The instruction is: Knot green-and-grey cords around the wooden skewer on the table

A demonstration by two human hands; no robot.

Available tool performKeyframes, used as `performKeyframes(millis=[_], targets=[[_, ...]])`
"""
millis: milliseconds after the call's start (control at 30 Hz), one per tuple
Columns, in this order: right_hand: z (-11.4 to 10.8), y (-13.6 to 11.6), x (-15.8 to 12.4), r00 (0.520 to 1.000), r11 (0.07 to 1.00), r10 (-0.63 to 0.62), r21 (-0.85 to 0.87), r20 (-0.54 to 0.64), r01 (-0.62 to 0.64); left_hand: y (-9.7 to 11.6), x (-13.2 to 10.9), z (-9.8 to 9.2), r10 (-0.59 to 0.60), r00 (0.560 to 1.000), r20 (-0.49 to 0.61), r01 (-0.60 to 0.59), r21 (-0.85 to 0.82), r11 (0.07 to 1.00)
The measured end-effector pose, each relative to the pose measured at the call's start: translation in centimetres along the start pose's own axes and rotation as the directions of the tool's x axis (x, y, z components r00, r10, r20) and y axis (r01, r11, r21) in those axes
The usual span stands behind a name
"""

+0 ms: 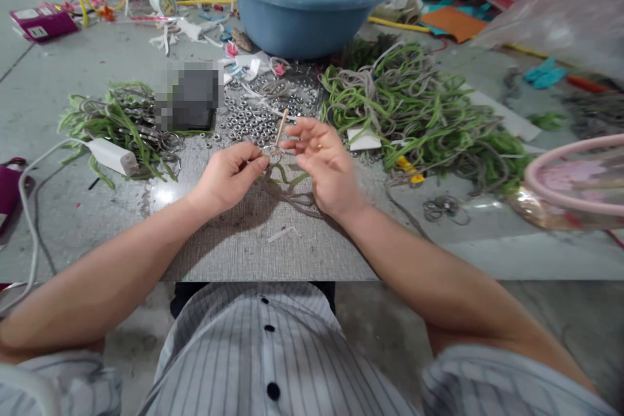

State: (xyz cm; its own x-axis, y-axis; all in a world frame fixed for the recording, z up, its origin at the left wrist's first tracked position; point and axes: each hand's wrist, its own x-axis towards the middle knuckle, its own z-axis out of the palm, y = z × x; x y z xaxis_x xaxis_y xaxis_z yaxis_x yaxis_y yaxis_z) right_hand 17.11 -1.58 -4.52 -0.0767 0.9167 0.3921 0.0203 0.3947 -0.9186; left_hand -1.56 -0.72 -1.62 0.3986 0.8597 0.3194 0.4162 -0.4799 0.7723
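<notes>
Metal ring (272, 153) above green cords (287, 179), pinched by left hand (227, 175); right hand (329, 169) fingertips touch a tilted wooden stick (281, 127), grip unclear.

Grey table (63, 208) carries blue basin (312, 6), tangled green-grey cord heap (419, 110), smaller cord bundle (121, 123), scattered metal rings (253, 120), white charger (113, 156), textured mat (253, 247)
</notes>
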Motion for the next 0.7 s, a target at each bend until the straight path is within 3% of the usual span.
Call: performKeyframes(millis=[100,300,700], targets=[[0.4,-0.9,-0.6,0.99,1.0,0.004,-0.03,0.141,0.0,0.0,0.1,0.1,-0.011,1.0,0.002,0.011,0.004,1.0],[0.7,-1.8,-0.6,0.975,0.979,0.193,0.041,0.112,-0.199,0.0,0.1,0.4,-0.107,0.982,0.156,0.137,-0.193,0.972],[1.2,-1.4,-0.5,0.943,0.895,0.3,0.299,0.143,-0.33,0.3,0.2,0.2,-0.107,0.955,0.277,0.192,-0.304,0.933]])
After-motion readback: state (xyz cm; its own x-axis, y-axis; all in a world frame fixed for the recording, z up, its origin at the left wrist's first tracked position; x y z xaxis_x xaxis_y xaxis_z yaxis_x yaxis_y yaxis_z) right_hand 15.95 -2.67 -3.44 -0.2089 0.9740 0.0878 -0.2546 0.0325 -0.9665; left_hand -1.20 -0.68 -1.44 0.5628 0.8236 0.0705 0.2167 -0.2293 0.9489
